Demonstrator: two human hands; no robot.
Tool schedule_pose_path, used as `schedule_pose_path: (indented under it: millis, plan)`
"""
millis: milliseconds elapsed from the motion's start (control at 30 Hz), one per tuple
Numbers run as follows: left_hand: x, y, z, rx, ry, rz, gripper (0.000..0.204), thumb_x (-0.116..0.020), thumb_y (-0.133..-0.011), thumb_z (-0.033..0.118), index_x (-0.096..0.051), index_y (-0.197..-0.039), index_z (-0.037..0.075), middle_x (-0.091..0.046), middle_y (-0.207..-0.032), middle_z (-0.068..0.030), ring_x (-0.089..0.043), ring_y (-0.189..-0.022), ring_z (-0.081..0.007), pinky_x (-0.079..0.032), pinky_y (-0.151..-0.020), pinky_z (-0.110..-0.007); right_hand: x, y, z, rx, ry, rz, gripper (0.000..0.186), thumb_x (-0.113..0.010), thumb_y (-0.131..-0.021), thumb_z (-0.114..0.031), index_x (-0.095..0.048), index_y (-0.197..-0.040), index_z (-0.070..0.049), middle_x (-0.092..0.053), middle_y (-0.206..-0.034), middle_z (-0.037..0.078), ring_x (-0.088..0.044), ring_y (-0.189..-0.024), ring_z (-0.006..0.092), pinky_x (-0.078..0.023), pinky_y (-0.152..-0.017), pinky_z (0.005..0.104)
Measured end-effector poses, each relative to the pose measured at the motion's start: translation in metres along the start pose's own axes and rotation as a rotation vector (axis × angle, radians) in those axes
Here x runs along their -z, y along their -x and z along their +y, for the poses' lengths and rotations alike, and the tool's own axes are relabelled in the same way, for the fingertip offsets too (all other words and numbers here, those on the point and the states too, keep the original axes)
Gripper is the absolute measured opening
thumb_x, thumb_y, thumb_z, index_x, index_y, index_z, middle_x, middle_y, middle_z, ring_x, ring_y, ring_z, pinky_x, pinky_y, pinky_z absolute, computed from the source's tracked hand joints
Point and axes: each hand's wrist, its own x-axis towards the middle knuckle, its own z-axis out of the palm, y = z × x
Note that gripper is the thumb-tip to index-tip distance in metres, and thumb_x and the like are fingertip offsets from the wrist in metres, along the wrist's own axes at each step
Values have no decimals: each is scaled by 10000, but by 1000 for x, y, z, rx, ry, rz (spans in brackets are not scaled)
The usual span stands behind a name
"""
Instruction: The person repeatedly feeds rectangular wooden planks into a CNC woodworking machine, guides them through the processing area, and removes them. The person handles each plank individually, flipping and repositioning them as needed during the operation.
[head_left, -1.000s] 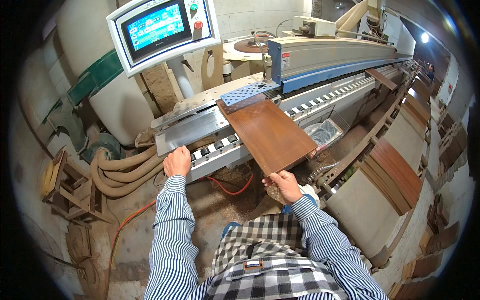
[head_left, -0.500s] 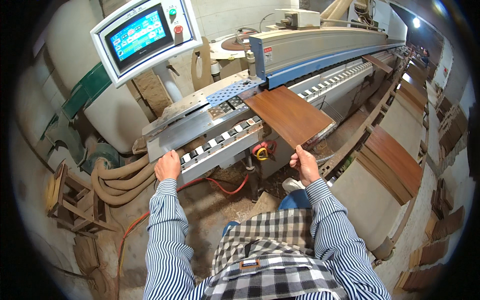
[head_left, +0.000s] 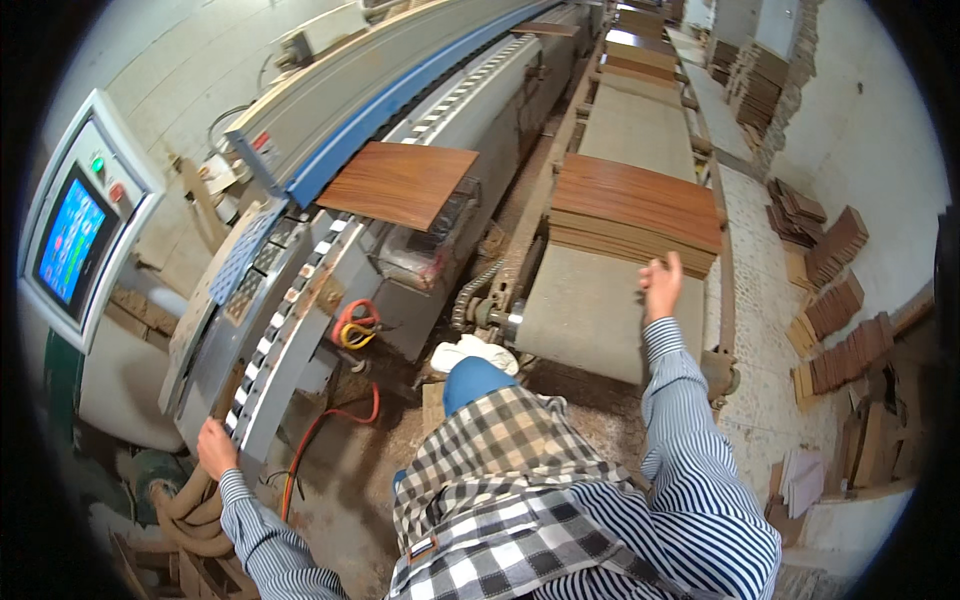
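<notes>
My left hand [head_left: 216, 449] is curled at the near end of the machine's roller rail [head_left: 262, 368], its fingers closed over the edge. My right hand [head_left: 662, 285] is raised over the conveyor belt [head_left: 585, 310], beside the near edge of a stack of thin brown boards [head_left: 635, 205]. Its fingers are apart and hold nothing. A single wood-grain board [head_left: 400, 183] lies across the edge-banding machine [head_left: 360, 110], partly under its blue-edged beam, with neither hand touching it.
At the left a control panel [head_left: 75, 235] with a lit screen stands by the machine. Hoses [head_left: 190, 515] and a red cable [head_left: 345, 412] run low on the floor. More board stacks [head_left: 840, 245] lean along the right wall. Farther along the belt sits another stack [head_left: 640, 58].
My view has swung right toward the conveyor. My right hand has left the corner of the board on the machine and moved to the stack, its fingers opening. The left stays at the machine's end.
</notes>
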Motion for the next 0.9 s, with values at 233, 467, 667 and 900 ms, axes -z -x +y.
schedule_pose_path:
  millis: [233, 467, 667, 900]
  plan:
    - [-6, -3, 1, 31, -3, 0, 451, -332, -900, 361, -656, -892, 47, -626, -878, -187, -572, -816, -375, -427, -716, -468, 86, -103, -32, -70, 222, 174, 558, -553, -854, -233, -313, -1335, -80, -613, -682, 96, -527, -517, 120, -441, -474, 257]
    - [-6, -3, 3, 30, 28, 6, 445, -334, -897, 352, -661, -870, 51, -630, -861, -178, -573, -811, -369, -427, -721, -453, 86, -123, -2, 104, 202, 354, 284, -606, -818, -190, -581, -1043, -19, -598, -724, 76, -510, -499, 104, -401, -428, 231]
    - [-3, 2, 2, 41, 49, 33, 423, -345, -893, 353, -648, -868, 58, -624, -852, -185, -570, -800, -380, -425, -713, -467, 87, -35, -5, -168, -292, 128, 532, -599, -798, -118, -385, -1282, -57, -535, -877, 4, -447, -573, 86, -393, -519, 243]
    - [3, 4, 2, 78, 14, 46, 433, -345, -882, 367, -627, -882, 37, -609, -889, -208, -562, -827, -403, -428, -726, -490, 89, 83, -37, -544, -314, -231, 365, -603, -775, -216, -489, -1094, -77, -582, -918, 63, -545, -660, 183, -481, -599, 328]
